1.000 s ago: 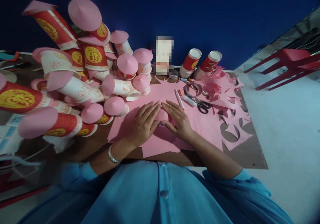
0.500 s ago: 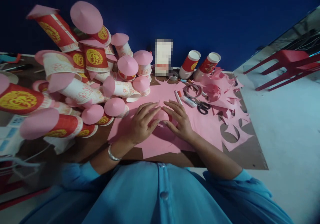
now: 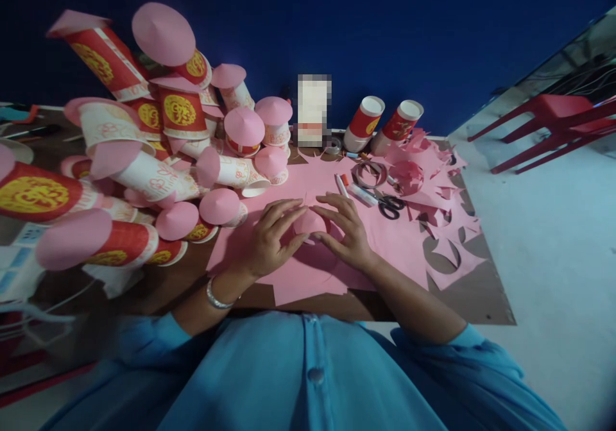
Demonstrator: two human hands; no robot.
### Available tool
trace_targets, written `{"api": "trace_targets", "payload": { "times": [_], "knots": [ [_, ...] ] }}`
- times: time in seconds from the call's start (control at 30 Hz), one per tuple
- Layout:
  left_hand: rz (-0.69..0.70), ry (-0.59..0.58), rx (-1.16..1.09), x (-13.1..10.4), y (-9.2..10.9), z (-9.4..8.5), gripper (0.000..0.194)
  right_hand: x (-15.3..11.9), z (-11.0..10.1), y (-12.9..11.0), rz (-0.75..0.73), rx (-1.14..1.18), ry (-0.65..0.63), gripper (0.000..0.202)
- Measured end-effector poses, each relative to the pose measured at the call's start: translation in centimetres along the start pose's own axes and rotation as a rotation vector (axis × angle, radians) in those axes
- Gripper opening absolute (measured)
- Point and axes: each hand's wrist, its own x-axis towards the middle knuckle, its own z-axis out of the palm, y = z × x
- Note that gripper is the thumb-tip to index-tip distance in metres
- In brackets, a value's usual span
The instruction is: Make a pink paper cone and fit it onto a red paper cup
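Note:
Between my two hands sits a small pink paper cone (image 3: 310,221), point up, over a stack of pink paper sheets (image 3: 394,251). My left hand (image 3: 273,235) curves around the cone's left side, its thumb at the near edge. On the opposite side my right hand (image 3: 350,235) cups it in the same way, fingers bent over the top. A dark red patch shows beside the cone near my right fingers; what lies under the cone is mostly hidden. Just right of the hands are black-handled scissors (image 3: 391,206), a white tube (image 3: 362,194) and a white pen (image 3: 341,186).
Red and white paper cups topped with pink cones (image 3: 166,181) crowd the table's left side. Two stacks of cups (image 3: 366,123) stand at the back. Pink paper scraps (image 3: 455,264) cover the right, near a roll of tape (image 3: 369,174). A red stool (image 3: 553,120) stands beyond.
My fingers have shifted slightly around the cone, and more of its surface shows now. Both hands stay in nearly the same place; the view has moved very little.

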Motion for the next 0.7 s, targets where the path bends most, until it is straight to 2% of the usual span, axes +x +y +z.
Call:
{"api": "trace_targets", "payload": {
  "times": [0.2,0.33,0.43,0.53,0.7],
  "knots": [
    [-0.012,-0.001,-0.013,0.14,-0.01,-0.01,0.044,-0.06,0.05,-0.01,0.036,0.125,0.024,0.044],
    [0.007,0.004,-0.009,0.29,0.13,-0.15,0.045,-0.15,0.0,0.33,0.242,0.318,0.064,0.046],
    [0.006,-0.013,-0.007,0.35,0.1,-0.22,0.046,-0.11,0.07,0.68,0.39,0.469,0.017,0.052],
    [0.018,-0.012,-0.005,0.37,-0.01,-0.21,0.046,0.01,0.17,0.82,0.468,0.583,-0.032,0.054],
    [0.04,0.011,-0.002,0.34,-0.1,-0.16,0.046,0.12,0.29,0.74,0.588,0.845,-0.034,0.051]
  ]
}}
